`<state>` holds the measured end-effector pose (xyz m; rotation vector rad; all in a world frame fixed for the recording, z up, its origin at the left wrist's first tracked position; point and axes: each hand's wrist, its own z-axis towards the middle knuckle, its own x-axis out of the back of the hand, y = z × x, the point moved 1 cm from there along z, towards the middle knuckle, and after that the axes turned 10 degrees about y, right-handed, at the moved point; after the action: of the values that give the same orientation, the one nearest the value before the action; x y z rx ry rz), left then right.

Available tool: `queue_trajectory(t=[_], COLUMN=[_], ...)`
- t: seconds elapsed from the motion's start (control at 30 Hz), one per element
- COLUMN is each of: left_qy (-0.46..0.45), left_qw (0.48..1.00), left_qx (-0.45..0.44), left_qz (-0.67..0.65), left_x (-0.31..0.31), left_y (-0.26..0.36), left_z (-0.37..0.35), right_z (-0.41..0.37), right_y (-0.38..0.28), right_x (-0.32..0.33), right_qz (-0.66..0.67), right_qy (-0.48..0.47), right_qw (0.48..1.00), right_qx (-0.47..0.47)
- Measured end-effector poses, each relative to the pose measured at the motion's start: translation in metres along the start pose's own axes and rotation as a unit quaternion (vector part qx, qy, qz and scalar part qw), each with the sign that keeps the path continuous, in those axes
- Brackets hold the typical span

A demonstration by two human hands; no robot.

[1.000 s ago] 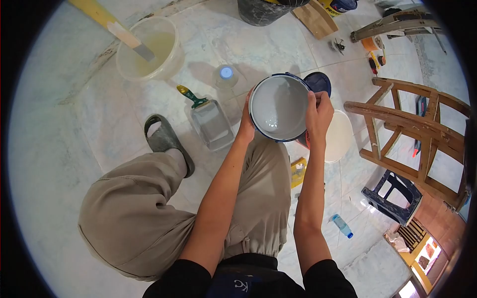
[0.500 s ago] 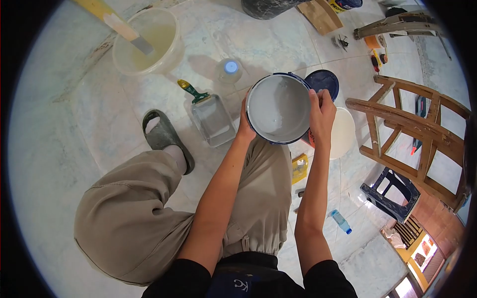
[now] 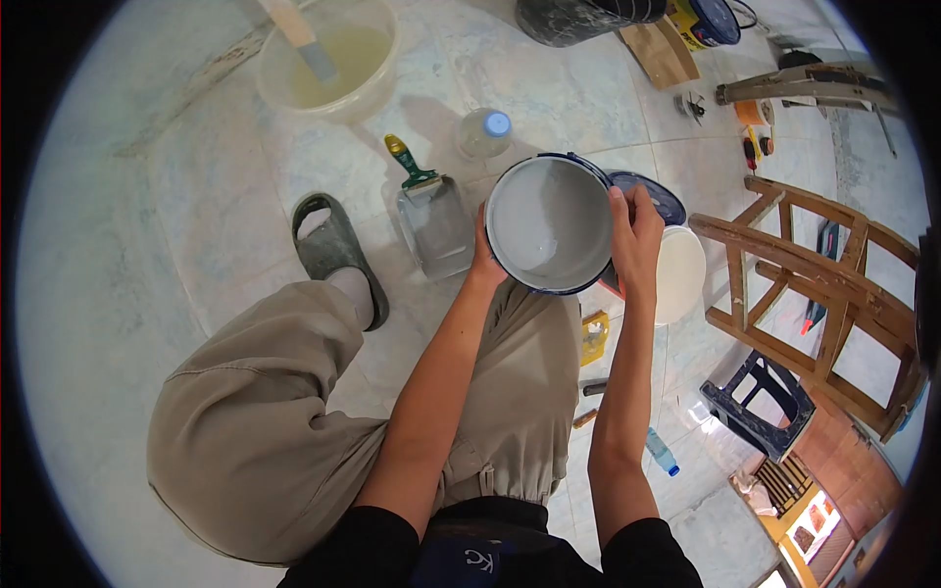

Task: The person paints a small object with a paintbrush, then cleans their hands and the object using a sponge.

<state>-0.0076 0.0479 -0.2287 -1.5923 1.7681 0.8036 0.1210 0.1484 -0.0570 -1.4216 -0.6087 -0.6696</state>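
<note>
Between my two hands is a paint bucket (image 3: 588, 220) with a dark blue rim, its mouth facing up toward me. Inside lies a smooth whitish-grey material with a wet-looking patch. My left hand (image 3: 487, 257) grips the bucket's left side, its fingers mostly hidden beneath. My right hand (image 3: 637, 233) clasps the right rim, thumb on top. Just beyond that hand lie a dark blue lid (image 3: 659, 196) and a round cream-coloured surface (image 3: 681, 274). Left of the bucket, a clear tray (image 3: 431, 240) holds a brush with a green and yellow handle (image 3: 407, 162).
A clear bottle with a blue cap (image 3: 485, 132) stands behind the tray. A tub of cloudy liquid (image 3: 384, 83) with a long-handled tool (image 3: 312, 54) is at upper left. Right are a wooden ladder-like frame (image 3: 814, 265) and a dark stool (image 3: 750, 412). A yellow piece (image 3: 594, 338) lies nearby.
The view has shifted slightly, so the floor items appear displaced. Both hands keep hold of the bucket, which stays at nearly the same place before me.
</note>
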Motion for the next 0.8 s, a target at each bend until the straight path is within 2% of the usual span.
queue_trajectory(t=[0.37,0.63,0.8], left_qy=[-0.014,-0.017,-0.027], left_qw=[0.998,0.995,0.995], left_qx=[-0.024,-0.015,-0.049], left_qz=[-0.047,-0.101,-0.087], left_x=[0.031,0.026,0.028], left_y=[-0.001,0.006,0.005], left_z=[-0.002,-0.011,-0.014], right_z=[-0.013,-0.017,-0.02], right_y=[-0.017,-0.03,-0.032], right_x=[-0.015,-0.02,-0.023], right_qz=[-0.01,-0.017,-0.03], right_qy=[-0.03,-0.041,-0.042], right_qw=[0.998,0.997,0.996], right_qx=[0.055,0.058,0.071])
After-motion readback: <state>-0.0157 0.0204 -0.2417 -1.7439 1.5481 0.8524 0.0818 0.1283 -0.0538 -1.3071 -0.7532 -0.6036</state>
